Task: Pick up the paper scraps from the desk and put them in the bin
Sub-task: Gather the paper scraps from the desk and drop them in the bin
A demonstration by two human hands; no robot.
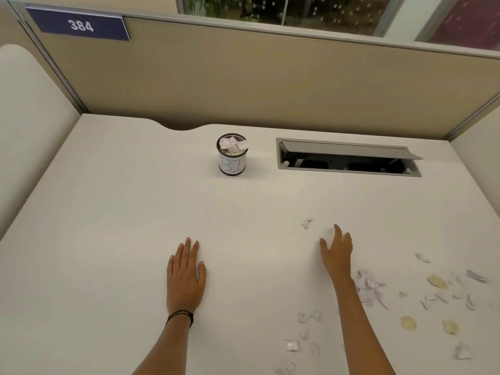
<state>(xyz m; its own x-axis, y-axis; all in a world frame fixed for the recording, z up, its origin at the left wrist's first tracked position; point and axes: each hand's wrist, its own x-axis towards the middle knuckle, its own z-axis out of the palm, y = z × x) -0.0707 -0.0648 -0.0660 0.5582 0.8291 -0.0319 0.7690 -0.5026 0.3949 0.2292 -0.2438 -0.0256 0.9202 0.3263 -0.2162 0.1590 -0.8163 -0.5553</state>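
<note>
Two bare forearms reach up from the bottom edge, one grip on each. On the left, the left grip (186, 277) lies flat and palm down on the counter (108, 212), fingers straight and together, holding nothing; one dark band (180, 317) circles its wrist. The right grip (338, 253) has its fingers straight and spread and also holds nothing; whether it touches the surface I cannot tell. One bin (232, 155), a small upright can with a white label, stands toward the back, heaped with crumpled paper. Right of it, one cable hatch (349, 158) is sunk into the counter with its lid raised. The counter is plain off-white, walled by a beige partition (243, 77) that carries one blue sign (81, 25) reading 384, with a window (284, 9) above. The paper scraps (368, 289) lie scattered on the right side, well apart from the bin. One small piece (307, 221) sits just beyond the right grip's fingertips, to their left, and a crumpled cluster lies just beside that wrist. Three yellowish pieces (437, 281) lie farther right, among well over a dozen white ones too blurred to count exactly.
</note>
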